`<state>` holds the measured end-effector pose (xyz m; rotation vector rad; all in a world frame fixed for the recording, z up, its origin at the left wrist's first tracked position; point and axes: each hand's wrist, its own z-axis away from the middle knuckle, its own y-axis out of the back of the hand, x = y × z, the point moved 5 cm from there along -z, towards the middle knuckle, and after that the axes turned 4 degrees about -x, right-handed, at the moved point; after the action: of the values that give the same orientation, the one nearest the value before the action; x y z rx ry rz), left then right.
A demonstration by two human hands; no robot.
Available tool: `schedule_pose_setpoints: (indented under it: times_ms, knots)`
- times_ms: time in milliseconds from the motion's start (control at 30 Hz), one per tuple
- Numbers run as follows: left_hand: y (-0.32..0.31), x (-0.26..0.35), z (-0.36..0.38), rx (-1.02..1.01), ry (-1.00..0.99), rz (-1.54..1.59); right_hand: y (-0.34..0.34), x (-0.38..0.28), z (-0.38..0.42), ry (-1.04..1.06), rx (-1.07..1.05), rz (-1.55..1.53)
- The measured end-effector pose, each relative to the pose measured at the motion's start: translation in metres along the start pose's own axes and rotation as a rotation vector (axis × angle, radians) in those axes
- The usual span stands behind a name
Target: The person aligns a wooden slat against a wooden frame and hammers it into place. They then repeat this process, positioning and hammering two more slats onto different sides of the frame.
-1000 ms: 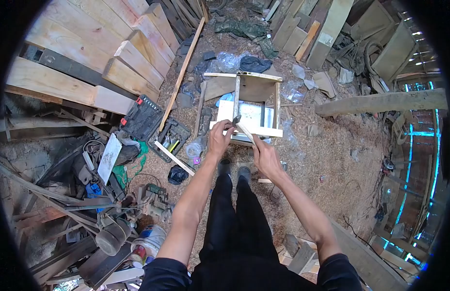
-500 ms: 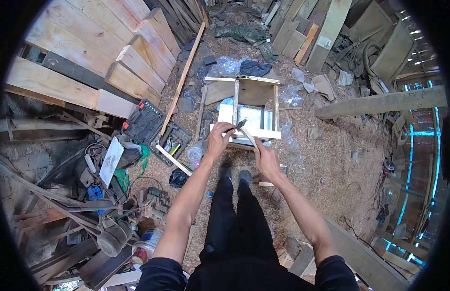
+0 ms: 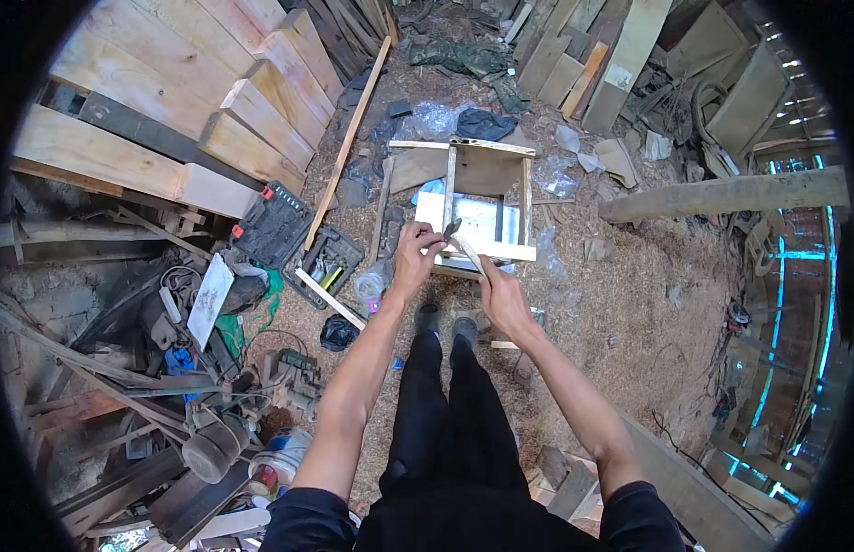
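My right hand (image 3: 506,302) is wrapped around the pale wooden handle of a hammer (image 3: 468,247). The hammer's dark head lies close to the fingertips of my left hand (image 3: 416,256). That hand's fingers are pinched together over the near rail of a wooden frame (image 3: 514,251); whatever they hold is too small to make out. The frame is built of light wood strips, with an upright strip (image 3: 450,175) running away from the rail. A white panel (image 3: 429,210) shows inside the frame, partly hidden by the rail and my hands.
An opened black tool case (image 3: 278,228) lies left of the frame, with a long wood strip (image 3: 351,138) beside it. Stacked planks (image 3: 151,55) fill the upper left. A thick beam (image 3: 721,195) juts in from the right. Sawdust and plastic scraps cover the floor.
The hammer head has shifted slightly upward and left, near my left fingertips. Both hands keep nearly the same places, and the frame stays put.
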<state>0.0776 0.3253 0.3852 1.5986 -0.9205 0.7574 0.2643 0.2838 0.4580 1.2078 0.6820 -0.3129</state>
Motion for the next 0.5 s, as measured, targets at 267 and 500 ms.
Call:
schedule_pose_setpoints:
  times_ms: [267,500]
  knots:
    - [0.0001,0.0049,0.0003,-0.006,0.0,-0.035,0.0012,0.002,0.0039,0.054,0.035,0.028]
    - [-0.0006,0.0034,0.0006,0.005,-0.001,-0.009,0.0011,-0.0023,0.0003,0.057,-0.036,0.071]
